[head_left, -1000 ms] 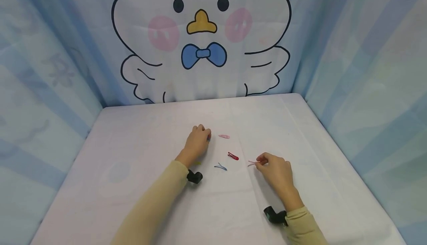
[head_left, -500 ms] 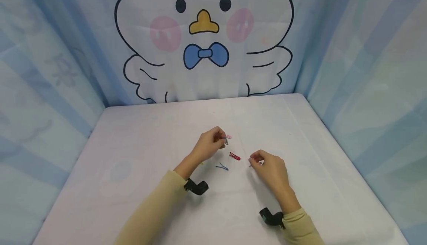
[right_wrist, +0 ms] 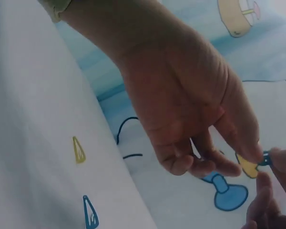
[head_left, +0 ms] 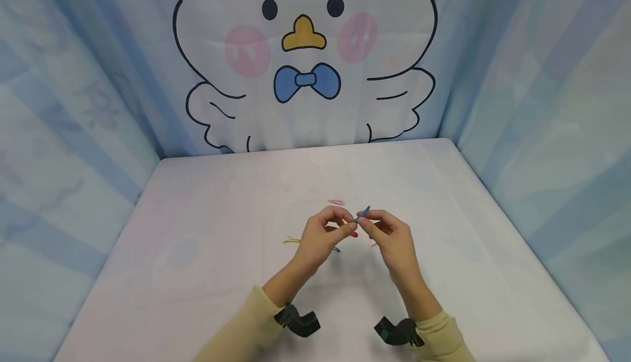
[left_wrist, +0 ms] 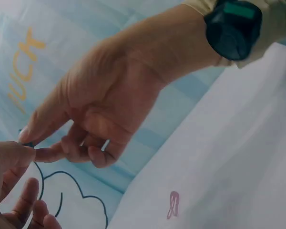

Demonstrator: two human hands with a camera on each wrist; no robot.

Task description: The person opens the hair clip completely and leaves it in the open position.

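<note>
Above the middle of the table, my left hand [head_left: 317, 236] and right hand [head_left: 393, 236] meet fingertip to fingertip at a blue snap hair clip [head_left: 365, 211]. Thumb and finger of each hand pinch it; in the right wrist view only a small part of the clip [right_wrist: 265, 159] shows between them. Below the hands lie a red hair clip [head_left: 354, 234] and a second blue clip [head_left: 337, 250], both partly hidden by the left hand. A pink clip [head_left: 374, 245] peeks out beside the right hand.
Farther back on the white-covered table [head_left: 222, 197] lies another pink clip [head_left: 337, 202]. A yellow clip [head_left: 291, 240] is left of the left hand. Printed curtains [head_left: 532, 104] enclose the table's back and sides.
My left hand has brought a blue clip from the back left to the right hand, which now pinches it too. The right hand has let go of its pink clip, which lies on the table.
</note>
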